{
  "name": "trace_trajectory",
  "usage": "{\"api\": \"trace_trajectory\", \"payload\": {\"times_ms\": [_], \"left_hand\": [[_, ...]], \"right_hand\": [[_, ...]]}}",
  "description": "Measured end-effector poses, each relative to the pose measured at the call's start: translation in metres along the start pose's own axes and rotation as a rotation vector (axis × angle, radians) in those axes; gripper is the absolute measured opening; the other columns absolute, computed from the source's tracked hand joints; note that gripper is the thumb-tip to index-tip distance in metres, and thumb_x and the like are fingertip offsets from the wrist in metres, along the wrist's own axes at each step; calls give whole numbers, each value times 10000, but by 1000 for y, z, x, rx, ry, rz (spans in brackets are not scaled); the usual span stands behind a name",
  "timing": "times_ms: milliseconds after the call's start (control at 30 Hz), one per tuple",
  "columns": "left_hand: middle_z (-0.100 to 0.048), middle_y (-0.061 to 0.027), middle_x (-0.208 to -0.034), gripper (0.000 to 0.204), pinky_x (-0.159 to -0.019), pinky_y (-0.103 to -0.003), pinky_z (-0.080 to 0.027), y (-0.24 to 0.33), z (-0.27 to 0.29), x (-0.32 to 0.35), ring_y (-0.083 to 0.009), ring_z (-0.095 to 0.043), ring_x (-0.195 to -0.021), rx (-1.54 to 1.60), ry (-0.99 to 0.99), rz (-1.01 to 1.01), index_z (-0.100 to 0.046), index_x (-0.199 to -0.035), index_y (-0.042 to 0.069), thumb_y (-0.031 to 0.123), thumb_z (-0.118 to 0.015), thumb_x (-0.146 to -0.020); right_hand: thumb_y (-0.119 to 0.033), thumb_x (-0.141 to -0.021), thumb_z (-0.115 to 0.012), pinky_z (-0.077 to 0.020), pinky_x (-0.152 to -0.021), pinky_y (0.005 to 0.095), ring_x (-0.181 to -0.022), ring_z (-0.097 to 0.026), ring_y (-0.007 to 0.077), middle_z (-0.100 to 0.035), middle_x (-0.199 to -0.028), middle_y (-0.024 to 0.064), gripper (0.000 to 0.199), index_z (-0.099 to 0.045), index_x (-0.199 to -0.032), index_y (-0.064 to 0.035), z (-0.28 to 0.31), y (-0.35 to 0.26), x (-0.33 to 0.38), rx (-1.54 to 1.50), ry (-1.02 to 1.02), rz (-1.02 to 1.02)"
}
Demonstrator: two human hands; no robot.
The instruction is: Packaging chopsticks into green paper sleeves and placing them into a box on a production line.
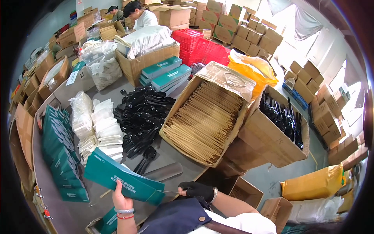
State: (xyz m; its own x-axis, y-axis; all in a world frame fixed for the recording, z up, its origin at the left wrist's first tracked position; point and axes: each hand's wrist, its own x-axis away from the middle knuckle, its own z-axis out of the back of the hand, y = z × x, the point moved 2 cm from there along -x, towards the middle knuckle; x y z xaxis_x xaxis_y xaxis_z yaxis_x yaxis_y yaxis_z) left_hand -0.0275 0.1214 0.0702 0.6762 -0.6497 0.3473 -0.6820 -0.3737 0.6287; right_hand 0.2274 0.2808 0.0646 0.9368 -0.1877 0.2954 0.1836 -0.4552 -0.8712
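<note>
My left hand point(121, 199), bare with bands at the wrist, is closed on a bundle of long teal printed paper sleeves point(124, 177), thumb lying over the front. A thin stretched elastic band point(171, 191) runs from the bundle's right end to my right hand point(198, 191). In a black fingerless glove, that hand pinches the band at its fingertips. Beyond the bundle lie black plastic spoons point(142, 113) in a heap. White paper packets point(105, 124) are stacked beside them, left of the spoons.
More teal sleeves point(64, 156) line the table's left side; others point(169, 76) lie behind the spoons. To the right stand a carton of thin tan sticks point(206, 117) and a carton of black utensils point(280, 117). Two people point(144, 18) work at the back.
</note>
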Motion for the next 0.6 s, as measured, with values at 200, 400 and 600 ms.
{"api": "trace_trajectory", "payload": {"times_ms": [200, 400, 600], "left_hand": [[-565, -95, -1243, 414, -934, -399, -497, -30, -16, 11, -228, -572, -1103, -292, 60, -174, -470, -1318, 29, 159, -604, -949], [-623, -73, -1239, 368, -986, -445, -477, 12, -12, -29, -261, -602, -1091, 285, 47, 40, -574, -1250, 62, 287, -591, -960], [-639, -78, -1227, 366, -1001, -457, -466, 41, 8, -11, -252, -602, -1100, 314, -71, -13, -602, -1229, 68, 286, -628, -937]], "right_hand": [[-193, -955, -554, -442, -721, 278, -770, -507, 101, -557, -813, 25, 136, -586, -944, -62, -39, -28, -3, 471, 153, 293], [-193, -945, -563, -446, -759, 286, -793, -523, 125, -568, -821, 27, 158, -579, -925, -38, -18, 22, -11, 322, -158, 143], [-226, -965, -558, -463, -747, 310, -788, -556, 123, -607, -837, 23, 232, -626, -903, -13, 64, 139, 37, -297, 197, -60]]}}
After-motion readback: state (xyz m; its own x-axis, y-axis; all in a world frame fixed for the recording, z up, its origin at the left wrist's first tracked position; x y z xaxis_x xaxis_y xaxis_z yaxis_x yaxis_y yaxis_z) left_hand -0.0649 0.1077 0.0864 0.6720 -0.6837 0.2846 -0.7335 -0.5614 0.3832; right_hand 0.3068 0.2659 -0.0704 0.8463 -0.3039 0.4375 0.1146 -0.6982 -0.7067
